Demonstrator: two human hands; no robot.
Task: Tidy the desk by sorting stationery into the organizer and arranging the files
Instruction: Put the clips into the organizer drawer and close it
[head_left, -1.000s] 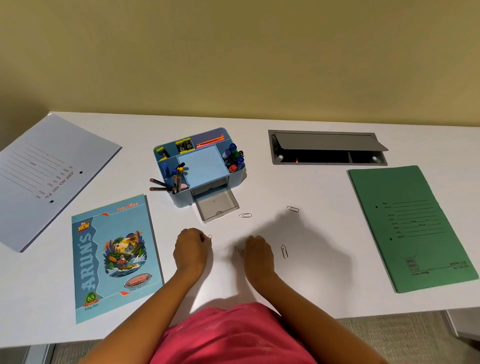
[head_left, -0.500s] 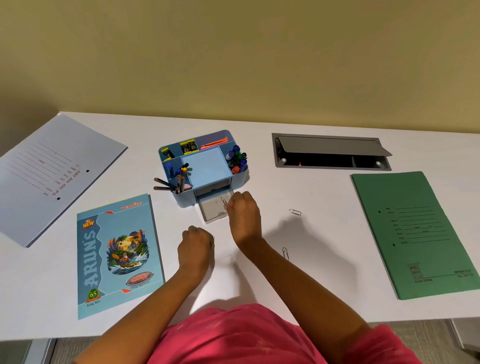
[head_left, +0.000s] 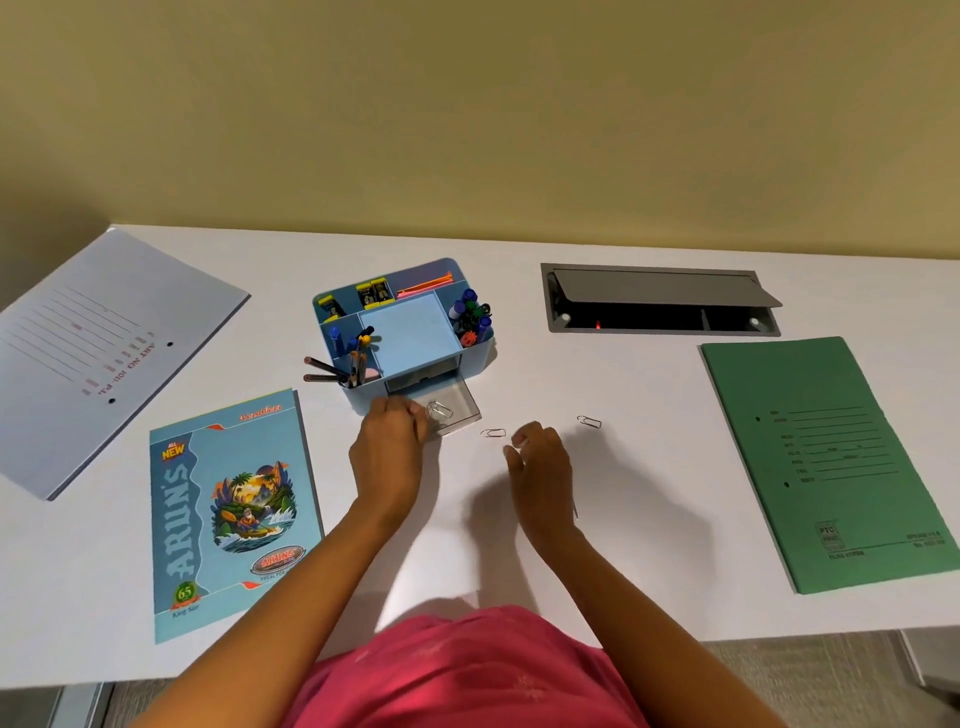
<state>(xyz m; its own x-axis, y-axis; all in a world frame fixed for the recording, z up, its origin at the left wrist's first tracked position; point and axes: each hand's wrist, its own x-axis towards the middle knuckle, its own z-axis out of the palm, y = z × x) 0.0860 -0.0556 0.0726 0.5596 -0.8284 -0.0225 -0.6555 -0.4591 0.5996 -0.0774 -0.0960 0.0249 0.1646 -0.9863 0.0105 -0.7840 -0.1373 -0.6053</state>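
Your blue desk organizer (head_left: 405, 332) sits mid-desk with its clear drawer (head_left: 441, 410) pulled out toward you; paper clips (head_left: 439, 409) lie inside it. Your left hand (head_left: 389, 452) is at the drawer's front left corner, fingers curled; whether they pinch anything I cannot tell. Your right hand (head_left: 540, 467) hovers loosely open and empty between one loose paper clip (head_left: 493, 433) and another paper clip (head_left: 588, 421) on the white desk (head_left: 623, 493). An Arun's notebook (head_left: 228, 509) lies left, a grey-blue file (head_left: 98, 353) far left, a green file (head_left: 831, 457) right.
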